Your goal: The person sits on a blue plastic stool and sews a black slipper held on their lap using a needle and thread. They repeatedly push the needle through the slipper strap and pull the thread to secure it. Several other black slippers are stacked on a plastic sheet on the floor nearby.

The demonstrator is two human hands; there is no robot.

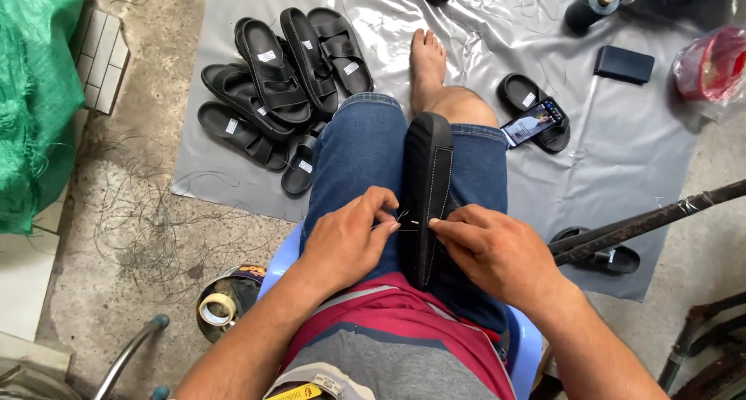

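Right at the bottom edge, the person is sitting on a pale blue plastic stool [528,342], wearing a grey and maroon shirt [388,330] and blue denim shorts [353,155]. The left hand [346,241] is resting on the left thigh, with thumb and fingertips pressed together, pinching something thin and pale at the sandal's edge; it is too small to tell what. The right hand [497,252] is coming in from the other side, forefinger and thumb closed, touching the same spot on the sandal.

That black leather-look sandal with pale stitching along its edge [426,186] is standing on its side between the thighs, its rounded end pointing away toward the knee, its near end tucked down into the lap.

Down on the concrete floor [132,213] to the left, a round tin [229,303] is holding a roll of pale tape [216,309]. Loose dark threads are lying scattered over the concrete beside it. To the right, a dark metal bar [653,221] is crossing over another black sandal [614,258].

Further out, a grey plastic sheet [637,151] is spread over the floor, and the person's bare foot [427,62] is resting on it. A pile of black strapped sandals with white labels [280,89] is lying on its left part. To the right, a smartphone with a lit screen [533,122] is lying on top of a single black sandal [536,108]. Beyond it are a dark flat rectangular case [624,64], a dark thread cone [590,5] and a clear bag with something red inside [711,62]. A green mesh sack [35,97] is filling the far left.
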